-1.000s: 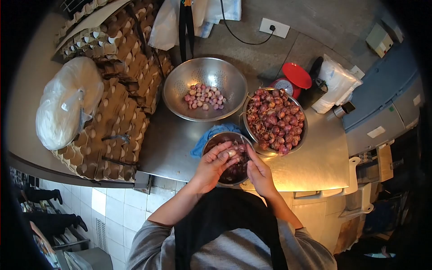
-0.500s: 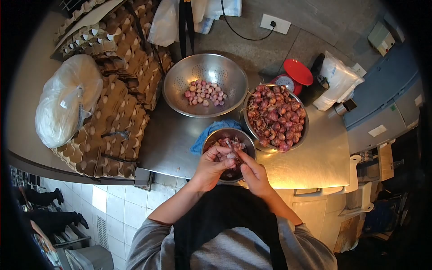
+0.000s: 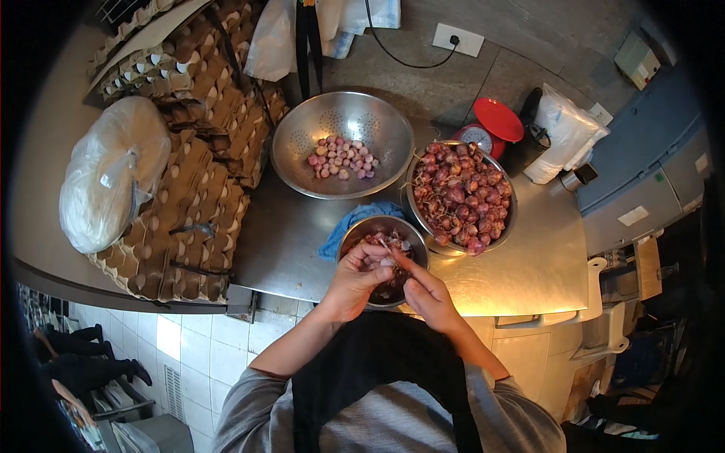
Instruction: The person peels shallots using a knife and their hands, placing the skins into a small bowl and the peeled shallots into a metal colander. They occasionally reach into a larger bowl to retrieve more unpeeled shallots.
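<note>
Over a small metal bowl (image 3: 347, 240) with reddish skins (image 3: 371, 236) inside, my two hands meet. My left hand (image 3: 355, 281) is closed on a small pale shallot (image 3: 387, 262), pinched between thumb and fingers. My right hand (image 3: 427, 293) is closed too, its fingertips against the shallot; a thin pale sliver shows there, too small to name. Behind stands a steel colander (image 3: 294, 162) with peeled shallots (image 3: 341, 158) at its bottom. To the right, another metal bowl (image 3: 507, 232) is heaped with unpeeled red shallots (image 3: 458, 192).
Stacked egg trays (image 3: 189, 226) and a tied plastic bag (image 3: 113, 174) fill the left side. A blue cloth (image 3: 332, 245) lies beside the small bowl. A red scale (image 3: 498, 121) stands behind the shallots. The steel table (image 3: 279, 257) has its edge near me. People in dark clothes (image 3: 83, 362) are at lower left.
My right fingers have shifted slightly at the shallot; both hands stay over the small bowl. The view has moved a little. At lower left, a person's dark-clothed legs have shifted.
</note>
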The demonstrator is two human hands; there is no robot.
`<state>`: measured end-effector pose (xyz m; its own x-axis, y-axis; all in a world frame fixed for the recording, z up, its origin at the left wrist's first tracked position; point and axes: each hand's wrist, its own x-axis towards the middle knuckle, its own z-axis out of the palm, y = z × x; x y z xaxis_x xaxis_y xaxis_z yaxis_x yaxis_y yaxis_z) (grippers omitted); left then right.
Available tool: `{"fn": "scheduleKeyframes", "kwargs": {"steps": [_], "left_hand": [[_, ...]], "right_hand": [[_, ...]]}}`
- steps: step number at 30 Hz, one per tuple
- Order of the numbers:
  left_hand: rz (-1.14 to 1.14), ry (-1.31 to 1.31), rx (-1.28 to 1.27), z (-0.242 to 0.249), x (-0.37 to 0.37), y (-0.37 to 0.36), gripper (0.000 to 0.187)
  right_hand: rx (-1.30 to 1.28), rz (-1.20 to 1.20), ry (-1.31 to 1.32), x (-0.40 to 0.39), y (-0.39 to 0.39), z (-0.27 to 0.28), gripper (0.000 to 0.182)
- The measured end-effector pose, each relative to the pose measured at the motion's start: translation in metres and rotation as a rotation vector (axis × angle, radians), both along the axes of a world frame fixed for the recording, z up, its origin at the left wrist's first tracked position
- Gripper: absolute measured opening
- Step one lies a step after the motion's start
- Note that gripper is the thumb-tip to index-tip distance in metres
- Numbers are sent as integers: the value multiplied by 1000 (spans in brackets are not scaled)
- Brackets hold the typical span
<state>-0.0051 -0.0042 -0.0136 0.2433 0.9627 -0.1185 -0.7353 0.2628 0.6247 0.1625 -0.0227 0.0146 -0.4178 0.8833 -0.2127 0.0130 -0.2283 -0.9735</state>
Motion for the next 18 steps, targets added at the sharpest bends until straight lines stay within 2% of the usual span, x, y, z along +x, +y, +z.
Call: {"fn": "scheduleKeyframes", "kwargs": {"steps": [1, 3, 6, 12, 14, 16, 18], "left_hand": [[29, 19, 17, -1, 0, 0, 25], [80, 116, 56, 3, -1, -1, 24], [118, 191, 120, 2, -3, 0, 25], [98, 209, 119, 12, -3, -2, 24], [84, 191, 98, 12, -3, -2, 24], [76, 160, 89, 13, -3, -2, 25], [65, 124, 73, 14, -2, -2, 25]], "right_hand": [[42, -2, -26, -1, 0, 3, 41], [532, 5, -233, -4, 3, 6, 41], [508, 61, -296, -1, 2, 15, 40], [528, -4, -177, 0, 6, -2, 38], [219, -67, -35, 4, 8, -12, 39], [25, -115, 37, 6, 9, -12, 39], [21, -134, 24, 6, 10, -8, 40]]}}
